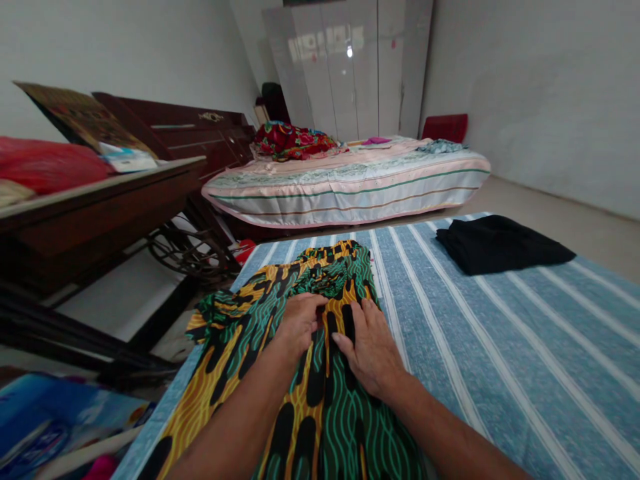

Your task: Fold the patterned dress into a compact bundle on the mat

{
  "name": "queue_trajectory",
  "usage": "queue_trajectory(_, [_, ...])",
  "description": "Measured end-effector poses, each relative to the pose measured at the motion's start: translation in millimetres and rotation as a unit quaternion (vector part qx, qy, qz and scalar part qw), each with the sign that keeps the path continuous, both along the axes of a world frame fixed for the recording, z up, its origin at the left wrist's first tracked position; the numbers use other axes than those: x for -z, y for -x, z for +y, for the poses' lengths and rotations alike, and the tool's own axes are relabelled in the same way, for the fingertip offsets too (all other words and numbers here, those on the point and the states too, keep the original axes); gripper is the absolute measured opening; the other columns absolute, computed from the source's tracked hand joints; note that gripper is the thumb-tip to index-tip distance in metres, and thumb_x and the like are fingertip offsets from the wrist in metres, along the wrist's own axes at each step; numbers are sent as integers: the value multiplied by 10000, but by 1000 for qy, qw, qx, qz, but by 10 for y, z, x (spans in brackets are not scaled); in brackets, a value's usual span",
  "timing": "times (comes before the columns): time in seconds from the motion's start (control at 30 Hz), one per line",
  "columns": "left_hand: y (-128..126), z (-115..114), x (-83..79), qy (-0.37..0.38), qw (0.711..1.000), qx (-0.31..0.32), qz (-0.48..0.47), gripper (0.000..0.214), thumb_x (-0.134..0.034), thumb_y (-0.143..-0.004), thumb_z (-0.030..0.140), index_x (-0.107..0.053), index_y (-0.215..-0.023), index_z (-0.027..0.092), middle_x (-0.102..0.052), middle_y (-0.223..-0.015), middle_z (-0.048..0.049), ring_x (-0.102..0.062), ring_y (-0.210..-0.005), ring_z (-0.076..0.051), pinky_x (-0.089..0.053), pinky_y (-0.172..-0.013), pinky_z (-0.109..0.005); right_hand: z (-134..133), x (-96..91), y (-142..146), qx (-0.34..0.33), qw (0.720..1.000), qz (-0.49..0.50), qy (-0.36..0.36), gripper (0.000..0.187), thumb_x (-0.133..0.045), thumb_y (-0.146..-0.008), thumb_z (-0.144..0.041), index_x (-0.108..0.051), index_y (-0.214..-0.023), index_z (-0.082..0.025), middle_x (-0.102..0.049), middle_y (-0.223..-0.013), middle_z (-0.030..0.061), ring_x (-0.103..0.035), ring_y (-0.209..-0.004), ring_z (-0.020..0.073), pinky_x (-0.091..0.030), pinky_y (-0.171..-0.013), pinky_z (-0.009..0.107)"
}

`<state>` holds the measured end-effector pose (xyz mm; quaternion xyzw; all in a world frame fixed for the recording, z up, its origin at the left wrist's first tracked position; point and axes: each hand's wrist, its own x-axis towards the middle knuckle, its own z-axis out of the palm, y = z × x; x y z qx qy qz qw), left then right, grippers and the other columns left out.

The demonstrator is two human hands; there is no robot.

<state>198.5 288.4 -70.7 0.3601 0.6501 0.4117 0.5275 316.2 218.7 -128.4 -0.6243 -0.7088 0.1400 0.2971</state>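
Observation:
A patterned cloth [310, 400] in green, orange and black lies lengthwise on a blue striped bedsheet [500, 347]. My left hand [299, 323] rests on the cloth's middle with fingers curled into the fabric. My right hand [367, 347] lies beside it, palm down, fingers stretched flat on the cloth. Both hands almost touch each other. The cloth's left edge is bunched near the bed's side.
A folded black garment [500, 243] lies on the sheet at the far right. A second bed [350, 177] with a red floral bundle [290, 141] stands behind. A dark wooden table [100, 200] is at the left, a glossy wardrobe [350, 67] at the back.

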Motion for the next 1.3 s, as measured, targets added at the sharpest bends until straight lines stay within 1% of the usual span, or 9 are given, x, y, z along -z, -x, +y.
queue_trajectory(0.17, [28, 16, -13, 66, 985, 5, -159, 102, -521, -700, 47, -552, -756, 127, -626, -597, -46, -612, -516, -160, -517, -517, -276, 6, -17, 14, 1, 1000, -10, 2, 688, -353, -887, -529, -343, -1369, -37, -273, -1442, 232, -186, -1353, 322, -198, -1073, 482])
queue_trajectory(0.27, [5, 64, 5, 52, 982, -5, -182, 252, -573, -680, 23, -548, -904, 135, -628, -629, -22, -618, -530, -155, -525, -531, -275, -1, -36, 18, 7, 1000, -13, 9, 693, -373, -884, -524, -341, -1372, -33, -277, -1436, 245, -167, -1355, 332, -185, -1073, 489])
queue_trajectory(0.37, [-22, 132, 63, -16, 991, -21, -134, 506, -594, -645, 0, -507, -1112, 175, -608, -630, 29, -615, -555, -129, -522, -580, -254, -11, -71, 15, 10, 1000, -14, 26, 703, -380, -880, -532, -343, -1374, -34, -272, -1438, 246, -157, -1355, 343, -172, -1073, 496])
queue_trajectory(0.47, [2, 193, 150, -111, 992, 3, 54, 561, -627, -644, 87, -516, -1182, 203, -556, -577, 69, -587, -529, -116, -493, -560, -226, -11, -108, 15, 6, 999, -17, 46, 716, -375, -875, -553, -329, -1387, -54, -241, -1454, 237, -140, -1358, 345, -164, -1072, 496])
queue_trajectory(0.63, [116, 194, 224, -227, 875, 76, 420, 485, -579, -688, 167, -543, -1171, 194, -673, -890, -24, -644, -841, -196, -497, -764, -276, 2, -125, 29, 8, 997, -32, 70, 762, -386, -847, -611, -312, -1405, -97, -204, -1470, 225, -90, -1359, 372, -106, -1068, 533])
queue_trajectory(0.8, [175, 152, 232, -327, 784, 191, 491, 566, -481, -766, 142, -369, -1321, 141, -486, -1336, -110, -464, -1219, -202, -355, -1019, -308, 8, -104, 43, 6, 996, -43, 75, 782, -352, -841, -644, -314, -1405, -104, -185, -1476, 218, -57, -1363, 367, -73, -1068, 536])
queue_trajectory(0.9, [203, 155, 222, -299, 763, 228, 526, 577, -482, -778, 158, -342, -1338, 150, -511, -1311, -117, -481, -1202, -206, -369, -1001, -319, 9, -88, 49, 3, 996, -45, 77, 789, -331, -841, -654, -310, -1406, -104, -178, -1477, 223, -46, -1363, 368, -59, -1068, 537])
queue_trajectory(1.1, [297, 182, 75, -170, 734, 153, 640, 572, -480, -818, 306, -340, -1344, 130, -663, -1037, -150, -630, -958, -255, -459, -825, -332, 11, -85, 39, -6, 996, -45, 74, 764, -327, -839, -659, -362, -1387, -127, -171, -1483, 207, -32, -1361, 377, -37, -1067, 544])
queue_trajectory(1.3, [426, 264, -280, -62, 675, 175, 714, 420, -492, -776, 463, -605, -1071, 186, -679, -983, -147, -624, -948, -309, -464, -760, -366, 12, -120, 26, -7, 996, -45, 73, 769, -325, -830, -674, -386, -1376, -135, -195, -1483, 189, -27, -1360, 382, -52, -1069, 546])
